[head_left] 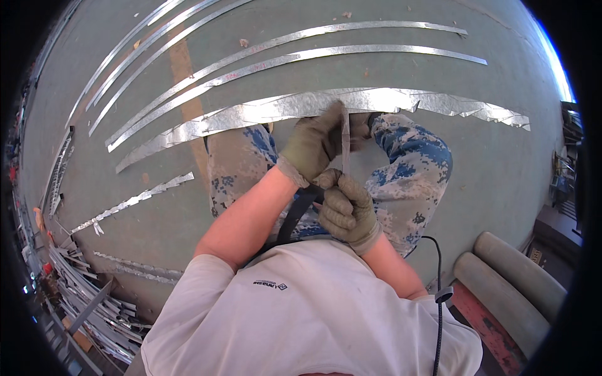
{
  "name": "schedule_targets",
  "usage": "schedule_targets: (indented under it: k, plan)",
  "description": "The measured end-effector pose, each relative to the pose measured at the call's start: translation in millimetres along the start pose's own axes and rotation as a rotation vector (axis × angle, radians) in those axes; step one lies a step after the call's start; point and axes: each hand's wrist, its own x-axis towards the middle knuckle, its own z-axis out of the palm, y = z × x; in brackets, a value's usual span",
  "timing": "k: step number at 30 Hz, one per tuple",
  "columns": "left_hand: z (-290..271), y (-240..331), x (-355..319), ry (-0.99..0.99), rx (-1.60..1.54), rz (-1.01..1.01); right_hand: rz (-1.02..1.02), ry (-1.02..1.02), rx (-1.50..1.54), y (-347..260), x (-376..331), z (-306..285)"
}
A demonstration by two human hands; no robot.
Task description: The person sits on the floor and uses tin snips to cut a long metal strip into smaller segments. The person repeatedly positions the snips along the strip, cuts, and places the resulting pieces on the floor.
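A narrow flat grey strip [346,147] stands nearly upright in the view, in front of my body. My gloved right hand [348,210] is closed around its lower end, the fingers curled in. My gloved left hand [312,145] is at its upper part, with the thumb up and the fingers passing behind it, smeared a little by motion. Just beyond my hands lies a wide shiny metal sheet strip [276,109] with jagged, cut edges, running across in front of my knees. My left fingers overlap its near edge, and I cannot tell whether they touch it.
Several long thin metal strips [351,51] lie on the green floor [501,169] farther off. A ragged scrap strip [135,200] is at the left. A pile of metal offcuts [100,313] fills the lower left. Two grey rolls [501,301] stand at the lower right, near a black cable [439,269].
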Motion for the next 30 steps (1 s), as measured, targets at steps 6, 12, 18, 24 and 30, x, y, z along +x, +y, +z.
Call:
schedule_targets:
  k: [6,12,18,24,30]
  plan:
    - [-14,1,14,0.105,0.069,0.163,-0.014,0.205,-0.138,-2,-2,14]
    - [-17,-1,13,0.168,0.089,0.121,-0.052,0.674,-0.837,-10,5,47]
    - [-36,-5,27,0.262,0.1,0.025,-0.167,0.998,-1.265,-11,17,37]
    - [-32,-8,21,0.274,0.1,0.048,0.032,0.781,-0.955,-22,3,46]
    - [-24,-5,14,0.281,0.116,0.108,0.024,0.566,-0.546,-15,-1,58]
